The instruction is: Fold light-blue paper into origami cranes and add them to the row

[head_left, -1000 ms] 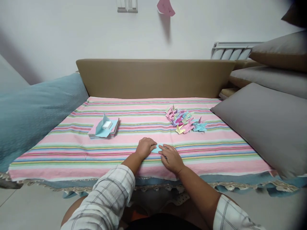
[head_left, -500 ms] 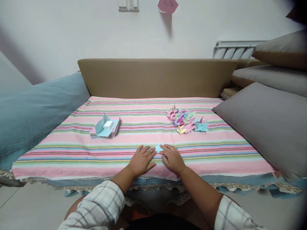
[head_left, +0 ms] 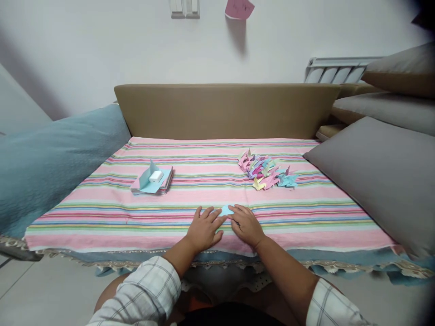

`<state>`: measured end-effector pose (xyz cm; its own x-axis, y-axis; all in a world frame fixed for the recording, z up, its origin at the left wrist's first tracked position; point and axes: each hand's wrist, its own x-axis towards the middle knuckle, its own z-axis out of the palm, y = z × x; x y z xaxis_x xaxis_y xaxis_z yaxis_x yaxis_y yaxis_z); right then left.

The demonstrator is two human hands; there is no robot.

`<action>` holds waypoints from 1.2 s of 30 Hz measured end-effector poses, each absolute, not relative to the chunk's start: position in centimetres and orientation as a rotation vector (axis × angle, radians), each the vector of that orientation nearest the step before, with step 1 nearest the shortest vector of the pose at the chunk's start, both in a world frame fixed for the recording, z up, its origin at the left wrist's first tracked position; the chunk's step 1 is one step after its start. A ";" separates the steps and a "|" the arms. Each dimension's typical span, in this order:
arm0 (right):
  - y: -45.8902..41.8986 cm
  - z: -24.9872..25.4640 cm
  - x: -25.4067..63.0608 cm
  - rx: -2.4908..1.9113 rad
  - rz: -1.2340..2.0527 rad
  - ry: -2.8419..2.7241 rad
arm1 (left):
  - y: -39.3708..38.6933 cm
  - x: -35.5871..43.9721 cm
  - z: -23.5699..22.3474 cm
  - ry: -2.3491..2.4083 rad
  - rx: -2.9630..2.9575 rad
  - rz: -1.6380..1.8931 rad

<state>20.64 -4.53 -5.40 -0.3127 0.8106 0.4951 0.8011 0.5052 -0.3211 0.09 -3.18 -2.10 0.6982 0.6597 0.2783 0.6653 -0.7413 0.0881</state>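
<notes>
A small light-blue folded paper (head_left: 226, 210) lies on the striped cloth (head_left: 306, 217) near the front edge. My left hand (head_left: 204, 229) lies flat beside it, fingers stretched out, fingertips touching the paper's left side. My right hand (head_left: 247, 224) rests on the cloth with its fingertips pressing the paper's right side, fingers extended. Both hands hide most of the paper.
A stack of coloured paper sheets (head_left: 152, 183) with a small white box (head_left: 156, 176) on top sits at the left. A pile of several folded paper cranes (head_left: 267, 172) lies at the right. Grey cushions (head_left: 377, 176) flank the right, a teal cushion (head_left: 50, 158) the left.
My left hand has gone from curled over the paper to lying flat with fingers spread, and slid nearer to me. The view has shifted slightly to the left.
</notes>
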 end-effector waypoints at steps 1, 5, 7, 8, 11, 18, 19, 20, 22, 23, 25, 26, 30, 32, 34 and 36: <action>-4.5 -5.4 20.6 -1.314 0.019 -2.140 | -3.3 0.3 -2.1 -1.142 -2.869 -0.464; -4.5 -5.5 20.7 -1.313 0.022 -2.146 | -3.2 0.2 -2.1 -1.154 -2.883 -0.477; -4.5 -5.5 20.7 -1.311 0.023 -2.146 | -3.0 -0.2 -2.2 -1.168 -2.884 -0.489; -4.5 -5.5 20.7 -1.311 0.024 -2.146 | -2.9 -0.5 -2.3 -1.189 -2.873 -0.498; -4.6 -5.5 20.7 -1.309 0.023 -2.145 | -2.9 -1.2 -2.5 -1.267 -2.814 -0.532; -4.7 -5.4 20.7 -1.313 0.052 -2.146 | -3.1 -1.7 -3.0 -1.314 -2.741 -0.642; -4.7 -5.4 20.7 -1.315 0.056 -2.144 | -3.1 -1.8 -3.0 -1.309 -2.740 -0.662; -4.7 -5.4 20.6 -1.317 0.059 -2.140 | -3.2 -1.8 -3.1 -1.303 -2.736 -0.682; -4.7 -5.3 20.6 -1.322 0.063 -2.132 | -3.3 -1.7 -3.1 -1.280 -2.713 -0.719; -4.8 -5.2 20.5 -1.327 0.066 -2.127 | -3.5 -1.6 -3.1 -1.252 -2.704 -0.726; -4.8 -5.1 20.4 -1.339 0.072 -2.123 | -3.8 -1.0 -3.0 -1.143 -2.715 -0.699; -4.8 -5.0 20.4 -1.346 0.075 -2.125 | -4.0 -0.5 -3.0 -1.062 -2.749 -0.661; -4.9 -4.6 20.3 -1.385 0.092 -2.142 | -4.2 1.1 -3.3 -0.936 -2.832 -0.509; -5.0 -4.4 20.2 -1.406 0.101 -2.151 | -4.1 1.5 -3.3 -0.985 -2.840 -0.482; -5.0 -4.4 20.2 -1.419 0.105 -2.161 | -4.0 1.8 -3.3 -1.031 -2.853 -0.476; -4.9 -4.4 20.2 -1.424 0.103 -2.169 | -3.9 2.0 -3.0 -1.077 -2.860 -0.468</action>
<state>20.18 -4.94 -4.42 -0.2975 0.8704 0.3924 0.8295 0.4391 -0.3452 1.99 -3.87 -3.03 0.7115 0.6368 0.2970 0.6518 -0.7561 0.0596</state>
